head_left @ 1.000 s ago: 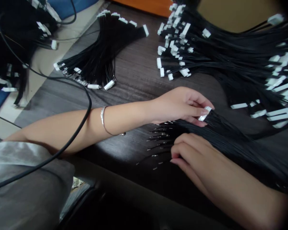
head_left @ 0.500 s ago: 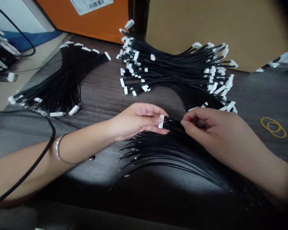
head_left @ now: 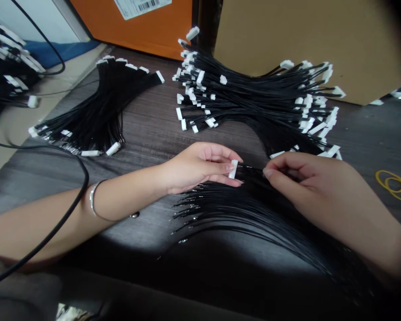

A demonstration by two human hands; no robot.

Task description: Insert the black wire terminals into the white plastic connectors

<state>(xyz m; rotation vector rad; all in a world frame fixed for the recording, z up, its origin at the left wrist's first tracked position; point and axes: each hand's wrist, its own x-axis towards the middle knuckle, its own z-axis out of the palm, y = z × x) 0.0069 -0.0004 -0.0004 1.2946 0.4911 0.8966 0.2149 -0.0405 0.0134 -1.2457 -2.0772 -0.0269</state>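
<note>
At a dark table (head_left: 150, 131), you hold a small white plug (head_left: 233, 169) between the thumb and fingers of your left hand (head_left: 203, 168). Opposite, your right hand (head_left: 310, 185) pinches, thumb against forefinger, what appears to be a thin black wire (head_left: 252, 169), its metal tip (head_left: 239, 166) pointing at the plug (whether the two touch is too fine to tell). Your hands are apart, with a short run of wire between them.

The work in hand looks like a matter of alignment. Brace the plug squarely so it cannot twist, pinch the wire close behind its tip so it does not bow, and line the two up straight, not at a slant.

Nearer you, loose wires (head_left: 240, 209) fan across the table, their bare ends showing just below your left wrist. A stray strand could snag, so hold your own wire clear of them.

Beyond your hands lie a big pile of plugged wires (head_left: 250, 96) and, to its left, a smaller bundle (head_left: 103, 100). Yellow rubber bands (head_left: 386, 188) rest near your right arm.
</note>
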